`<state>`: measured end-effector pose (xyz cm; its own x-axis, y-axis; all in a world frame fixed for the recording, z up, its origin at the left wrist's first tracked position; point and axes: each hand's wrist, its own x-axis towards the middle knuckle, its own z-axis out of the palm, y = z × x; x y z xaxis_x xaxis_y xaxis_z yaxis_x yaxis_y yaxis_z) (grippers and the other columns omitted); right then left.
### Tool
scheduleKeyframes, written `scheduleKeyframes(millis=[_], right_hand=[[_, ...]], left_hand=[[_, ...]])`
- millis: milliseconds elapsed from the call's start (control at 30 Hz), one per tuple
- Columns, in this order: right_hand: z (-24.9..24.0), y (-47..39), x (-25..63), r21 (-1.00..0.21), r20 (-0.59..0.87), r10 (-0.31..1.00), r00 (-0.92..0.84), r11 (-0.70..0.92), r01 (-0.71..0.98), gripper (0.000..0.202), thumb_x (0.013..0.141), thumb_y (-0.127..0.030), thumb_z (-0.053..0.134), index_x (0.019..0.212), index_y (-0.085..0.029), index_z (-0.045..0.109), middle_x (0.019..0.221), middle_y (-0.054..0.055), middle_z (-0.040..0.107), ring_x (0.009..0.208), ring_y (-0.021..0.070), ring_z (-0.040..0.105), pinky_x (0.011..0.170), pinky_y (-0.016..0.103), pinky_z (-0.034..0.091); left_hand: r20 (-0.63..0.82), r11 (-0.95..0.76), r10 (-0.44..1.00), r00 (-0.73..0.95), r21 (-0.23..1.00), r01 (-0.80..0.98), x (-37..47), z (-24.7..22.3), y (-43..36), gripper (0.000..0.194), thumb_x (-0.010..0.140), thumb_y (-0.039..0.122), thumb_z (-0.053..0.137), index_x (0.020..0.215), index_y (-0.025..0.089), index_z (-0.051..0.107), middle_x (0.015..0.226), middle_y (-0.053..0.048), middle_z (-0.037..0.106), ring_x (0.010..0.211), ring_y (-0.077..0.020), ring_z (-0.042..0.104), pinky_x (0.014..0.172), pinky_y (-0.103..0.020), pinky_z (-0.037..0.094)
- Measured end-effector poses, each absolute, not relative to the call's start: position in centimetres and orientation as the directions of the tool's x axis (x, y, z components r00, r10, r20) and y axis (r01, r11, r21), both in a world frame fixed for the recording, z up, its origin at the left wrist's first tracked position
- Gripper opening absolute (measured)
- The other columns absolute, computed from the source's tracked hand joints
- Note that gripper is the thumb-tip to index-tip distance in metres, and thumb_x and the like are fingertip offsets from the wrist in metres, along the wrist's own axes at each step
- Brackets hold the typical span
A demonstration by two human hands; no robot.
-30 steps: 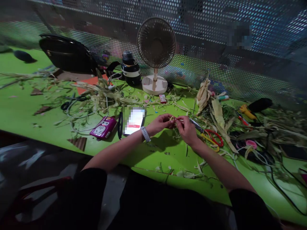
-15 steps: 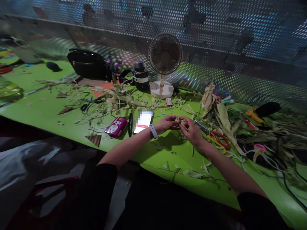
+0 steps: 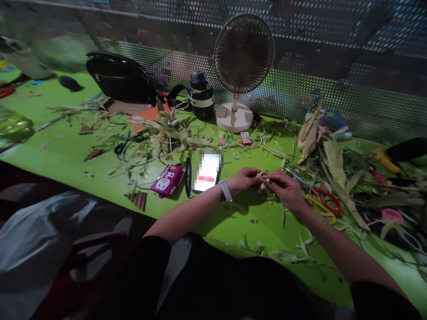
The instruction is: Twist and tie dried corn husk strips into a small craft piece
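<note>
Between my two hands, just above the green table (image 3: 187,224), is a small pale piece of what looks like corn husk (image 3: 263,178). My left hand (image 3: 246,178), with a light watch strap at the wrist, pinches it from the left. My right hand (image 3: 285,189) has its fingertips closed on the same piece from the right. The fingers hide much of it. A lit phone (image 3: 208,173) lies left of my left wrist. Red-handled scissors (image 3: 330,202) and a yellow-handled tool (image 3: 320,203) lie to the right of my right hand.
A fan (image 3: 235,118) and a dark bottle (image 3: 201,95) stand at the back by the perforated metal screen. Loose husks (image 3: 167,133) and dried husk bundles (image 3: 312,129) litter the table. A purple power strip (image 3: 167,180) and a black bag (image 3: 120,80) are on the left.
The view has shifted, so the fan looks larger and the things on the table sit farther right. Both hands stay together, and the pale piece between them has turned.
</note>
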<state>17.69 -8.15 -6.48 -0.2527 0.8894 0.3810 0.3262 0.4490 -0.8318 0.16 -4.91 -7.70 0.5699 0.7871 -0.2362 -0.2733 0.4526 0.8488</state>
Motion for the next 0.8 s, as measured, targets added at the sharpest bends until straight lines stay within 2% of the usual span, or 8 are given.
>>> scheduleKeyframes(millis=[133,200,267,367,433,533,700,800], right_hand=[[-6.68,-8.18,17.3,-0.876,0.37,0.921,-0.124,0.39,0.284,0.006,0.078,-0.027,0.069,0.084,-0.026,0.071,0.089,0.003,0.064,0.081,0.0156,0.061,0.07,0.031,0.052],[-6.63,-8.23,17.03,-0.939,0.26,0.959,-0.111,0.278,0.201,0.009,0.078,-0.032,0.068,0.084,-0.025,0.07,0.084,0.002,0.064,0.067,0.0132,0.06,0.059,0.029,0.051],[-6.51,-8.2,16.79,-0.98,0.138,0.985,-0.107,0.151,0.129,0.015,0.078,-0.038,0.068,0.085,-0.024,0.068,0.068,-0.001,0.061,0.049,0.0098,0.052,0.046,0.025,0.044],[-6.3,-8.01,16.63,-0.994,0.034,0.998,-0.054,0.04,0.102,0.026,0.076,-0.043,0.068,0.091,-0.022,0.066,0.059,-0.003,0.058,0.043,0.0088,0.046,0.04,0.022,0.035],[-6.15,-7.86,16.68,-0.997,0.012,1.0,-0.022,0.013,0.071,0.029,0.075,-0.042,0.069,0.095,-0.022,0.062,0.066,-0.003,0.061,0.048,0.0091,0.051,0.043,0.022,0.039],[-5.91,-7.79,16.89,-0.994,0.057,0.998,-0.018,0.059,0.088,0.024,0.074,-0.038,0.071,0.088,-0.021,0.061,0.075,-0.002,0.064,0.061,0.0107,0.058,0.057,0.025,0.048],[-5.76,-7.85,17.22,-0.947,0.174,0.983,-0.059,0.183,0.265,0.017,0.079,-0.035,0.066,0.085,-0.02,0.067,0.081,0.003,0.068,0.074,0.0149,0.062,0.07,0.031,0.05],[-5.9,-7.72,17.21,-0.959,0.114,0.99,-0.083,0.131,0.251,0.019,0.078,-0.035,0.065,0.09,-0.019,0.064,0.082,0.003,0.067,0.075,0.0151,0.062,0.07,0.031,0.051]], left_hand=[[-0.235,0.406,0.829,0.507,0.876,-0.259,0.16,-8.13,-5.05,0.057,0.05,0.044,0.084,0.09,0.014,0.056,0.061,0.005,0.062,0.054,-0.0077,0.057,0.062,-0.025,0.047],[-0.23,0.392,0.847,0.479,0.879,-0.271,0.12,-8.06,-5.06,0.057,0.05,0.046,0.084,0.087,0.014,0.055,0.062,0.005,0.062,0.056,-0.0076,0.058,0.063,-0.025,0.048],[-0.204,0.365,0.861,0.465,0.885,-0.288,0.13,-7.81,-5.09,0.051,0.053,0.044,0.083,0.083,0.012,0.057,0.065,0.003,0.063,0.058,-0.0064,0.057,0.063,-0.024,0.049],[-0.147,0.293,0.874,0.463,0.919,-0.262,0.23,-7.37,-5.15,0.043,0.06,0.041,0.08,0.085,0.011,0.061,0.074,0.001,0.063,0.062,-0.0062,0.057,0.066,-0.024,0.049],[-0.116,0.253,0.871,0.477,0.939,-0.232,0.3,-7.22,-5.19,0.041,0.065,0.041,0.077,0.09,0.011,0.062,0.081,-0.001,0.065,0.067,-0.0072,0.058,0.069,-0.024,0.05],[-0.069,0.181,0.883,0.464,0.963,-0.201,0.36,-7.25,-5.21,0.039,0.07,0.04,0.074,0.095,0.013,0.061,0.086,-0.002,0.065,0.07,-0.0082,0.058,0.07,-0.025,0.05],[-0.016,0.092,0.923,0.385,0.979,-0.179,0.41,-7.58,-5.16,0.035,0.074,0.039,0.071,0.093,0.014,0.056,0.078,0.0,0.062,0.065,-0.0082,0.058,0.068,-0.026,0.05],[-0.008,0.069,0.932,0.362,0.985,-0.156,0.56,-7.74,-5.28,0.032,0.076,0.038,0.069,0.093,0.015,0.055,0.079,0.0,0.062,0.066,-0.0085,0.058,0.068,-0.026,0.051]])
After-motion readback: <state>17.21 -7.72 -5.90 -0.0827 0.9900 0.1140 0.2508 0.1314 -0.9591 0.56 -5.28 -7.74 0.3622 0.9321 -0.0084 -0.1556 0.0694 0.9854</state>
